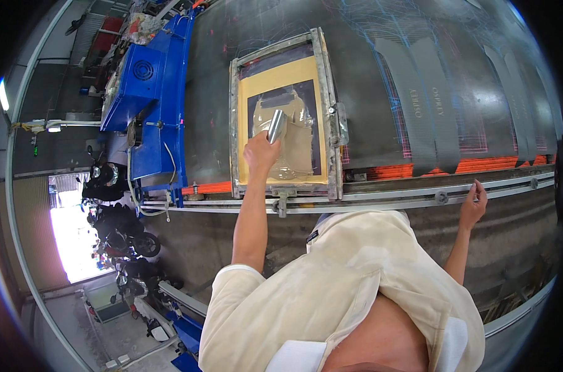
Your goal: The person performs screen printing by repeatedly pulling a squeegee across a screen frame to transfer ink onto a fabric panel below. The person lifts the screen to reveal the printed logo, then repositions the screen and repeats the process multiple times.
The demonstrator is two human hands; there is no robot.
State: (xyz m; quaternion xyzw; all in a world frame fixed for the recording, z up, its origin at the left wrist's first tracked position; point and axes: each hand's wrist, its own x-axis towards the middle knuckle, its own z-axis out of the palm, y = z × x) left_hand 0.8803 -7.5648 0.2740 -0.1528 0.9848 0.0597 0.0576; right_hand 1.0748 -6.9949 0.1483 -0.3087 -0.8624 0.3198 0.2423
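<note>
My left hand (261, 152) is closed around a shiny silver cylinder-shaped tool (276, 126), whose exact kind I cannot make out. The tool is over a printing screen (325, 80) with a worn metal frame and a yellow border. Wet grey-beige ink (297, 146) is spread in a glossy patch across the screen's mesh, around and below the tool. Off to the right, my right hand (473, 204) hangs beside the table's rail, fingers loosely apart and nothing visible in them.
Grey ribbed fabric pieces (439, 105) lie on the dark table (356, 111) at the right. A metal rail (387, 203) runs along its near edge. Blue machinery (148, 105) stands to the left. Motorbikes (117, 217) are parked beyond, beside a bright doorway.
</note>
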